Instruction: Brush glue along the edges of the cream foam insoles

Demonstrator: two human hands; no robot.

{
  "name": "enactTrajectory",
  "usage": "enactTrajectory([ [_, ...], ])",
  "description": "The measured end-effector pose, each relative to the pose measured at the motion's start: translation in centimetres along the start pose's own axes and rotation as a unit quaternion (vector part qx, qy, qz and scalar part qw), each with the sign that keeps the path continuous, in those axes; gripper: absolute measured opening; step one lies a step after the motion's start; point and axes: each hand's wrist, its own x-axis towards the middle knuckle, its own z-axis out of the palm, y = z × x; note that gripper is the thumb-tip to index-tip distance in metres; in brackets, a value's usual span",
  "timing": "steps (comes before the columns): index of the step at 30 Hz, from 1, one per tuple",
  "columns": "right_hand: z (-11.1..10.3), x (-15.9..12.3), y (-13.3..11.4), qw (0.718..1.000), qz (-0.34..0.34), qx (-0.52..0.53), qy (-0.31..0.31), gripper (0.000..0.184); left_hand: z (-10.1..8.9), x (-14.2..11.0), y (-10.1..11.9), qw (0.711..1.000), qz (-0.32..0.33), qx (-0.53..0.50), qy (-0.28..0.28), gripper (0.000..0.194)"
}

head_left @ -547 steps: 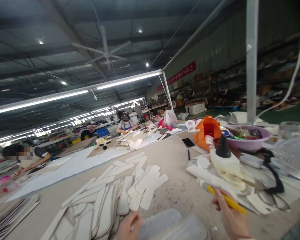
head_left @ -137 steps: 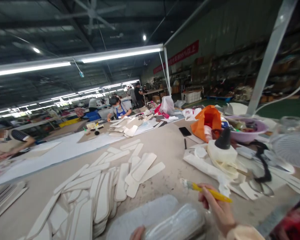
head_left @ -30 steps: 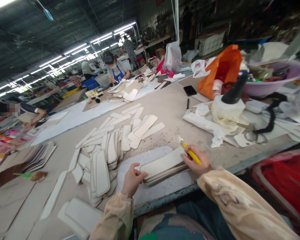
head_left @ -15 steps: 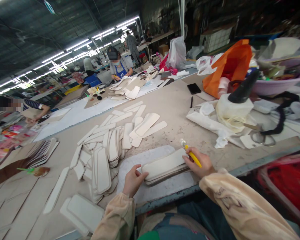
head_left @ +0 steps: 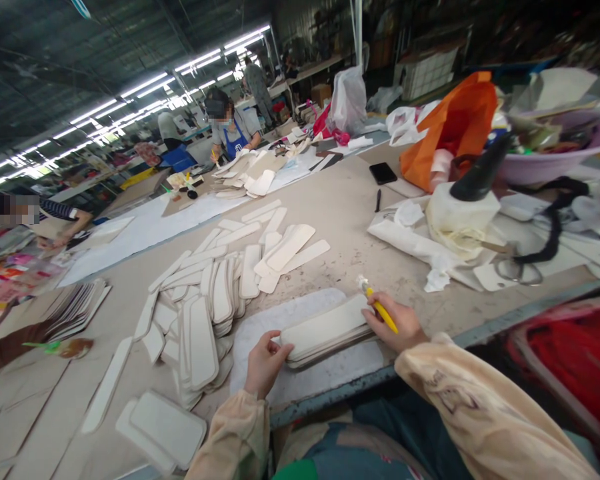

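Observation:
A neat stack of pale, round-cornered strips lies on white paper by the table's front edge. My left hand grips the stack's left end, its thumb against the corner and its fingers curled behind. Closed around a yellow-handled brush, my right hand rests at the stack's right end. The brush's white, clumped tip points up and away from me. A loose heap of similar strips spreads to the left of the stack.
On the right sit a white container with a black cone, scissors and an orange bag. A phone lies farther back. Brown panels are piled at left. A co-worker in a blue apron works across the table.
The whole view has shifted slightly, so things appear a little farther left. Both hands keep nearly the same position at the stack, and the brush stays in my right hand.

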Motion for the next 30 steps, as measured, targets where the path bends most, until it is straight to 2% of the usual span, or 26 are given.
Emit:
enactTrajectory([
  [7, -0.2, 0.0, 0.0, 0.997, 0.009, -0.074, 0.007, 0.018, -0.2, 0.2, 0.3, 0.999, 0.009, 0.039, 0.003, 0.044],
  [12, -1.0, 0.0, -0.8, 0.990, -0.024, -0.132, 0.032, 0.017, -0.1, 0.5, 0.4, 0.999, 0.017, 0.037, 0.008, 0.046],
  [14, -0.9, -0.2, -1.4, 0.989, -0.062, -0.125, 0.041, 0.015, -0.2, 0.6, 0.6, 0.999, 0.012, 0.047, 0.007, 0.048],
  [16, -0.2, -0.5, -2.0, 0.987, -0.128, -0.089, 0.035, 0.014, -0.3, 0.7, 0.7, 0.998, 0.011, 0.057, 0.006, 0.051],
  [19, 1.6, -1.3, -3.1, 0.972, -0.230, -0.039, -0.002, 0.011, -0.4, 0.8, 0.7, 0.997, 0.011, 0.070, 0.002, 0.055],
  [21, 2.7, -1.7, -3.5, 0.964, -0.259, -0.041, -0.029, 0.011, -0.6, 0.9, 0.7, 0.997, 0.007, 0.079, -0.001, 0.055],
  [25, 3.2, -2.0, -3.2, 0.965, -0.249, -0.074, -0.033, 0.015, -0.6, 0.9, 1.0, 0.997, 0.001, 0.082, -0.010, 0.054],
  [30, 1.0, -1.1, -1.6, 0.981, -0.165, -0.103, 0.002, 0.010, -0.6, 0.7, 1.8, 0.997, -0.006, 0.082, -0.015, 0.051],
])
